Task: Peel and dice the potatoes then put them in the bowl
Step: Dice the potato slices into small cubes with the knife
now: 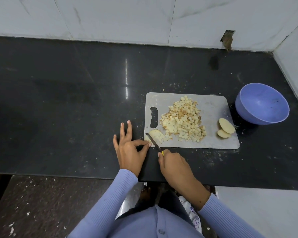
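Note:
A grey cutting board (213, 109) lies on the black counter with a heap of diced potato (182, 119) in its middle. At its near left corner sits a partly cut potato slice (155, 133). My left hand (129, 148) pinches the near edge of that slice with thumb and forefinger, the other fingers spread over the counter. My right hand (172, 166) grips a small knife (153, 141) with a yellow handle, its blade lying across the slice. Two peeled potato slices (226, 128) rest at the board's right edge. The purple bowl (262, 103) stands to the right, holding nothing.
The black counter (76, 109) stretches to the left and behind the board, scattered with small scraps. A white tiled wall (144, 18) closes the back and the right side. The counter's front edge runs just below my wrists.

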A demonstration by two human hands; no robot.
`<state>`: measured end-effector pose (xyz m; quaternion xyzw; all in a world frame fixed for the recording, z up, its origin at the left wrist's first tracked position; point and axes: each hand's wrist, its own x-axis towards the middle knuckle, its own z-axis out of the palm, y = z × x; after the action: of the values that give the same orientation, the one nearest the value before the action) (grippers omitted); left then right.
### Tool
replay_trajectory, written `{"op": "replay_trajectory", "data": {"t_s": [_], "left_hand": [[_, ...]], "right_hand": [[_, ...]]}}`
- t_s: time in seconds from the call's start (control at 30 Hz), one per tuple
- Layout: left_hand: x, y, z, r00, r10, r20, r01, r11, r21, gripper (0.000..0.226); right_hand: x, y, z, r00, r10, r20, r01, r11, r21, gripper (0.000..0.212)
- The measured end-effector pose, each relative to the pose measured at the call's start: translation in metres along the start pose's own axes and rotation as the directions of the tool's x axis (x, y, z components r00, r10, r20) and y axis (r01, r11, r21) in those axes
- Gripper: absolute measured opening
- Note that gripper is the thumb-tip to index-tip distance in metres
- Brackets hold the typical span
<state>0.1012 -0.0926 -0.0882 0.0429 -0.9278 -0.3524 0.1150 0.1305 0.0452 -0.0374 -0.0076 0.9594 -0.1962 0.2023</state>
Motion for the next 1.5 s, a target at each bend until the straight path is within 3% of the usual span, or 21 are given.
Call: {"op": "replay_trajectory", "data": {"t_s": [0.23, 0.53, 0.63, 0.8, 0.9, 1.07, 1.3, 1.5], "left_hand": [[0.008, 0.005, -0.004, 0.995, -0.071, 0.070, 0.068, 0.997, 0.048, 0.010], [0.005, 0.007, -0.001, 0.996, 0.052, 0.066, -0.057, 0.995, 0.077, 0.010], [0.006, 0.009, -0.004, 0.994, 0.098, 0.046, -0.099, 0.994, 0.034, 0.019], [0.027, 0.018, -0.012, 0.963, -0.013, 0.268, 0.030, 0.998, -0.059, 0.048], [0.038, 0.022, -0.012, 0.931, -0.034, 0.364, 0.044, 0.999, -0.020, 0.049], [0.045, 0.031, -0.008, 0.919, -0.083, 0.386, 0.121, 0.990, -0.076, 0.045], [0.048, 0.034, -0.007, 0.907, -0.114, 0.405, 0.187, 0.972, -0.144, 0.035], [0.043, 0.024, -0.014, 0.904, -0.140, 0.403, 0.270, 0.919, -0.286, 0.029]], "right_hand": [[-0.006, 0.006, 0.003, 1.000, 0.009, 0.021, -0.006, 0.991, -0.137, 0.034], [-0.022, 0.031, -0.007, 0.999, -0.017, 0.034, 0.027, 0.954, -0.297, 0.036], [-0.019, 0.036, -0.015, 0.998, -0.026, 0.052, 0.036, 0.980, -0.198, 0.034], [-0.012, 0.054, -0.032, 1.000, -0.003, 0.011, 0.002, 1.000, 0.013, 0.035], [-0.009, 0.059, -0.035, 0.996, 0.018, -0.082, -0.009, 0.994, 0.108, 0.039], [0.004, 0.041, -0.022, 0.974, 0.096, -0.205, -0.008, 0.920, 0.392, 0.039], [0.027, 0.010, -0.004, 0.957, 0.060, -0.285, 0.070, 0.903, 0.425, 0.034], [0.033, 0.009, 0.002, 0.939, 0.018, -0.344, 0.104, 0.937, 0.333, 0.030]]}}
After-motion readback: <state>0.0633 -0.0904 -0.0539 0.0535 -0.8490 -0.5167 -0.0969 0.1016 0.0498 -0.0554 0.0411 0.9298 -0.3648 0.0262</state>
